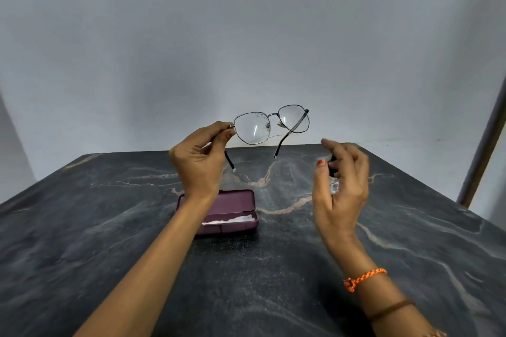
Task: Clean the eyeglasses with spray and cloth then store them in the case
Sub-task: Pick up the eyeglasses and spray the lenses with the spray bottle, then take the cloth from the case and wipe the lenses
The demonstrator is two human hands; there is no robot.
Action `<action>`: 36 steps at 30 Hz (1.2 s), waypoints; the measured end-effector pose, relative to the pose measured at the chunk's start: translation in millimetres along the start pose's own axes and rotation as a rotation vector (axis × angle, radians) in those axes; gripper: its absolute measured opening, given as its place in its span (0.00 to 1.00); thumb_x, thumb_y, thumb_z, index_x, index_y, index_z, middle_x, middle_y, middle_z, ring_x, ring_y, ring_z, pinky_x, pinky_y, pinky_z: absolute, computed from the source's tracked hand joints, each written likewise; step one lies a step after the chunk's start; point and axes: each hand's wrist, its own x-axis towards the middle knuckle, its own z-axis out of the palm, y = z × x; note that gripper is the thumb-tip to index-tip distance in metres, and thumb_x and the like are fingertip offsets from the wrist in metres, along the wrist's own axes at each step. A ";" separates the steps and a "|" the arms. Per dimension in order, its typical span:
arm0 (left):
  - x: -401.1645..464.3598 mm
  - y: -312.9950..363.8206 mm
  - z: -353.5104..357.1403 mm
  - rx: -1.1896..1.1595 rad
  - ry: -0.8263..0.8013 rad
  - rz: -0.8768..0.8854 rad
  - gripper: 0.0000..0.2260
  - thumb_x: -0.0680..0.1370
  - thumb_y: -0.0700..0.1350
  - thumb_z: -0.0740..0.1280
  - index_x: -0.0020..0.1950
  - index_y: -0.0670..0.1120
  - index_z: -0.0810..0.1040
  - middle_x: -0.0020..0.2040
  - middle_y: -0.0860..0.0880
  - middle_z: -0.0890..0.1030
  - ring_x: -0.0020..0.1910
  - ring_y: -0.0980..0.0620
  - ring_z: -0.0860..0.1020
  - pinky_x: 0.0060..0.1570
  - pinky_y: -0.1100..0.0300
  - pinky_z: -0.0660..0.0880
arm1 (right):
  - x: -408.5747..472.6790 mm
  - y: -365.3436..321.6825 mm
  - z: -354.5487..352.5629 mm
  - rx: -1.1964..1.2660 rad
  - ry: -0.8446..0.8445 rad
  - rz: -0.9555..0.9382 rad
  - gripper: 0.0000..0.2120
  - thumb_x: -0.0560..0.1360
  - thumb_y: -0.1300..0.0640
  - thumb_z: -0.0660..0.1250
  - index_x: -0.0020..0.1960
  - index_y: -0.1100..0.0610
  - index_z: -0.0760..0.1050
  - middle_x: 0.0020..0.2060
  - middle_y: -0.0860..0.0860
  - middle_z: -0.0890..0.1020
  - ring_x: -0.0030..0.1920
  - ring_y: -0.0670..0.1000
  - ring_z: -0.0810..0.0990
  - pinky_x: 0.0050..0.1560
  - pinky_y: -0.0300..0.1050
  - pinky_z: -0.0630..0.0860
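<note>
My left hand (200, 157) pinches the left hinge of thin metal-framed eyeglasses (272, 124) and holds them up above the table, temples unfolded. Small droplets dot the left lens. To the right of the glasses, my right hand (341, 180) grips a small clear spray bottle with a black top (333, 172), mostly hidden by the fingers, with the index finger raised above it. A maroon glasses case (232, 210) lies open on the table below my left wrist, and a pale cloth (235, 219) lies inside it.
The dark marble table (137, 241) spans the whole lower view, with its far edge against a plain grey wall (246, 35). A brown-edged frame (482, 150) leans at the right. Bracelets circle my right wrist.
</note>
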 end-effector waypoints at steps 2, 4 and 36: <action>2.6 3.0 -12.4 0.005 0.016 0.025 0.13 0.69 0.30 0.70 0.52 0.35 0.76 0.47 0.48 0.79 0.38 0.67 0.79 0.43 0.72 0.76 | 3.5 -11.6 4.6 0.080 -0.009 0.060 0.14 0.74 0.64 0.59 0.58 0.61 0.75 0.50 0.52 0.71 0.43 0.38 0.73 0.44 0.27 0.70; 6.3 5.7 -27.2 0.020 0.031 0.044 0.12 0.69 0.31 0.70 0.51 0.37 0.76 0.45 0.50 0.80 0.39 0.67 0.79 0.43 0.72 0.76 | 3.1 -21.8 11.2 0.108 -0.043 0.079 0.15 0.74 0.65 0.58 0.58 0.61 0.75 0.51 0.51 0.73 0.43 0.32 0.72 0.44 0.24 0.68; 11.3 -23.1 -94.6 0.229 0.118 -0.069 0.14 0.70 0.33 0.70 0.54 0.37 0.74 0.46 0.46 0.80 0.37 0.67 0.79 0.43 0.70 0.77 | -36.8 -14.9 66.1 -0.730 -1.116 0.161 0.14 0.67 0.49 0.71 0.46 0.58 0.79 0.44 0.55 0.83 0.46 0.59 0.80 0.39 0.44 0.68</action>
